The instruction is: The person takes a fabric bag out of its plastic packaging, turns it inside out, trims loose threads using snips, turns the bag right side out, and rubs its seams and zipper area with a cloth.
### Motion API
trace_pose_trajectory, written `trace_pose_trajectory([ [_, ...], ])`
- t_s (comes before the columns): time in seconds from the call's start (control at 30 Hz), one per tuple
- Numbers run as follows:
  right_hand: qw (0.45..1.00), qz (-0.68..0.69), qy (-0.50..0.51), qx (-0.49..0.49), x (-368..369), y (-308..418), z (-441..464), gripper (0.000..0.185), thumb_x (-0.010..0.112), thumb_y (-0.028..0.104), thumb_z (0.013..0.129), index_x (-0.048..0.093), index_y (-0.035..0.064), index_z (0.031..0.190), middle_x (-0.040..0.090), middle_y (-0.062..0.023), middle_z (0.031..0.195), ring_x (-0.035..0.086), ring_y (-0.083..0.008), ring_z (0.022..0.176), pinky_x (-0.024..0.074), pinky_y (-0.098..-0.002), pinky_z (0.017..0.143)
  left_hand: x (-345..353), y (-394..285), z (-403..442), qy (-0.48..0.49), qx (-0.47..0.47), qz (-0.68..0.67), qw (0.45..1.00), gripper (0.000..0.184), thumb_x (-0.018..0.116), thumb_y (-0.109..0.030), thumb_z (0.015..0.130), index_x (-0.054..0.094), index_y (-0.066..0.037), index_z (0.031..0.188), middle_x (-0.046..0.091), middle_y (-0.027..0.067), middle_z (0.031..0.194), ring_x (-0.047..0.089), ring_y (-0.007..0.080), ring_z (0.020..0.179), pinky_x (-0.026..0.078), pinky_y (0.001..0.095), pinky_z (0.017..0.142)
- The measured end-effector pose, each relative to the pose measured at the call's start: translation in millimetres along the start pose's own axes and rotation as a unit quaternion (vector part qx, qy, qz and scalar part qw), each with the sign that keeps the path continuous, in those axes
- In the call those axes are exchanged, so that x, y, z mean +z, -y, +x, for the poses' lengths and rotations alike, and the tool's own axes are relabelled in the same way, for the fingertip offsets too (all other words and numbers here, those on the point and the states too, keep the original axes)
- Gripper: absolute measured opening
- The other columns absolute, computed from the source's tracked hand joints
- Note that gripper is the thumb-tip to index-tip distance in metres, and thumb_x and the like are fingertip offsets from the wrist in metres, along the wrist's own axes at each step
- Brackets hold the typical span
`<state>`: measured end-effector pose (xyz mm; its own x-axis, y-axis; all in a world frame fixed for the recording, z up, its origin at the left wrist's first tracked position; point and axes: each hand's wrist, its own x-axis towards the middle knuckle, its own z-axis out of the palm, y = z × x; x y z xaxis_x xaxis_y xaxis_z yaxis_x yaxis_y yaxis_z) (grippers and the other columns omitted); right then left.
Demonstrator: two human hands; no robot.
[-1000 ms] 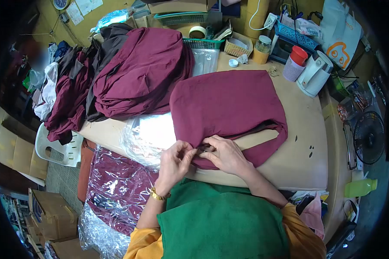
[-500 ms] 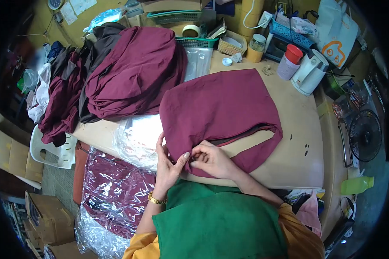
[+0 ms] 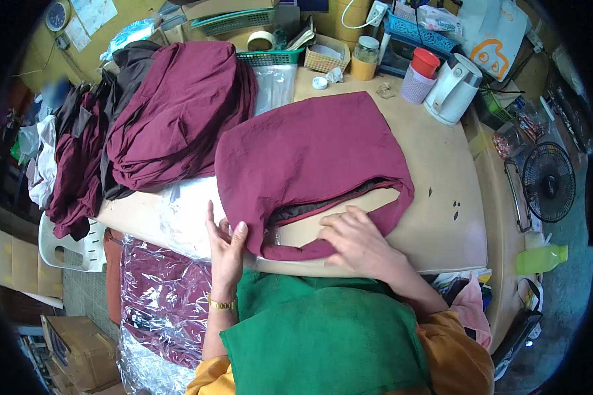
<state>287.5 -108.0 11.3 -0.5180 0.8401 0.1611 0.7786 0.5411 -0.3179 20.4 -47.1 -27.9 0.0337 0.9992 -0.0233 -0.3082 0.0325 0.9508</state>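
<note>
A maroon fabric shoulder bag lies flat on the padded table in front of me. Its dark lining shows along the opening, and its strap loops round the near side. At the bag's lower left corner is my left hand, fingers stretched apart and thumb against the fabric edge. My right hand lies over the near part of the strap, its fingers extended and slightly bent. Part of the strap is hidden under this hand.
A pile of maroon fabric pieces rises at the left back. Plastic-wrapped maroon goods sit below the table's left edge. Along the back right stand a jar, a red-lidded cup and a white kettle.
My right hand has left the lower left corner of the bag, moving right along the strap with its fingers spreading. My left hand has loosened there. The whole view has shifted slightly.
</note>
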Motion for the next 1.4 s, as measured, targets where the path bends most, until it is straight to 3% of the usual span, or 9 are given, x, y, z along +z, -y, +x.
trace_pose_trajectory([
  [0.13, 0.998, -0.006, -0.007, 0.063, -10, -12, -19, 0.051, 0.08, 0.022, 0.07, 0.059, 0.0085, 0.114, 0.058, -0.0073, 0.117, 0.053, -0.0245, 0.116, 0.0325, -0.0457, 0.107, -5, 9, 15, 0.015, -0.053, -0.081, 0.995, 0.076, 0.063, 0.001, 0.092, 0.017, -0.004, 0.152, 0.047, 0.0252, 0.139, 0.055, 0.025, 0.123, 0.048, 0.0363, 0.102],
  [0.33, 0.991, 0.019, -0.103, 0.086, -3, -29, -43, 0.02, 0.071, 0.008, 0.077, 0.065, 0.0069, 0.096, 0.064, -0.0084, 0.096, 0.061, -0.0251, 0.101, 0.0347, -0.0458, 0.106, -4, 20, 22, -0.045, -0.053, -0.178, 0.982, 0.062, 0.061, 0.003, 0.092, 0.028, -0.003, 0.145, 0.056, 0.0193, 0.13, 0.061, 0.0224, 0.113, 0.056, 0.0309, 0.092],
  [0.4, 0.981, 0.074, -0.003, 0.178, -20, -33, -48, 0.02, 0.066, 0.007, 0.082, 0.066, 0.0038, 0.101, 0.064, -0.0113, 0.094, 0.061, -0.0273, 0.098, 0.0373, -0.0452, 0.103, -12, 28, 22, -0.062, -0.052, -0.186, 0.979, 0.059, 0.061, 0.003, 0.093, 0.031, -0.003, 0.143, 0.057, 0.0178, 0.128, 0.063, 0.0212, 0.109, 0.057, 0.0285, 0.088],
  [0.5, 0.97, 0.199, 0.02, 0.14, -43, -32, -40, 0.02, 0.064, 0.013, 0.086, 0.066, 0.0043, 0.104, 0.066, -0.013, 0.092, 0.063, -0.031, 0.093, 0.0428, -0.0432, 0.095, -4, 25, 16, -0.048, -0.125, -0.243, 0.961, 0.052, 0.061, -0.005, 0.095, 0.034, -0.005, 0.139, 0.057, 0.0132, 0.125, 0.065, 0.0199, 0.103, 0.06, 0.0286, 0.08],
  [0.6, 0.969, 0.212, -0.058, 0.115, -29, -16, -12, 0.02, 0.064, 0.018, 0.088, 0.067, 0.0053, 0.104, 0.067, -0.0134, 0.093, 0.064, -0.0337, 0.087, 0.0486, -0.0411, 0.083, 31, 3, -11, 0.015, -0.156, -0.19, 0.969, 0.06, 0.067, -0.015, 0.093, 0.03, -0.011, 0.141, 0.048, 0.0148, 0.136, 0.059, 0.0234, 0.114, 0.057, 0.0404, 0.086],
  [0.73, 0.98, 0.163, -0.038, 0.105, 4, 13, 21, 0.024, 0.065, 0.02, 0.088, 0.061, 0.0042, 0.106, 0.07, -0.0158, 0.088, 0.068, -0.0355, 0.084, 0.0518, -0.0452, 0.074, 36, 14, -25, 0.103, -0.13, -0.048, 0.985, 0.082, 0.077, -0.009, 0.084, 0.023, -0.001, 0.145, 0.042, 0.0175, 0.14, 0.044, 0.0243, 0.13, 0.038, 0.0359, 0.11],
  [1.03, 0.907, 0.365, -0.021, 0.209, 30, 33, 17, 0.028, 0.066, 0.006, 0.085, 0.052, -0.0006, 0.108, 0.065, -0.0102, 0.078, 0.065, -0.0179, 0.071, 0.0505, -0.0338, 0.065, 38, 14, -38, 0.16, -0.162, -0.05, 0.972, 0.081, 0.075, -0.015, 0.088, 0.023, 0.001, 0.148, 0.043, 0.0152, 0.143, 0.044, 0.0231, 0.13, 0.035, 0.0374, 0.111],
  [1.23, 0.907, 0.356, -0.175, 0.142, 46, 33, 17, 0.019, 0.066, 0.002, 0.087, 0.063, -0.0017, 0.106, 0.058, -0.0061, 0.074, 0.058, -0.0129, 0.065, 0.0437, -0.0294, 0.057, 38, 11, -34, 0.202, -0.07, 0.078, 0.974, 0.076, 0.076, -0.019, 0.086, 0.031, 0.002, 0.144, 0.047, 0.0141, 0.137, 0.046, 0.0221, 0.127, 0.035, 0.0359, 0.109],
  [1.4, 0.93, 0.312, -0.114, 0.159, 36, 41, 22, 0.02, 0.066, 0.001, 0.088, 0.063, -0.0029, 0.107, 0.054, -0.0097, 0.106, 0.066, -0.017, 0.089, 0.0545, -0.0295, 0.071, 28, 24, -34, 0.164, -0.095, 0.05, 0.981, 0.068, 0.067, -0.01, 0.088, 0.031, 0.004, 0.144, 0.046, 0.0153, 0.138, 0.045, 0.0233, 0.128, 0.034, 0.036, 0.11],
])
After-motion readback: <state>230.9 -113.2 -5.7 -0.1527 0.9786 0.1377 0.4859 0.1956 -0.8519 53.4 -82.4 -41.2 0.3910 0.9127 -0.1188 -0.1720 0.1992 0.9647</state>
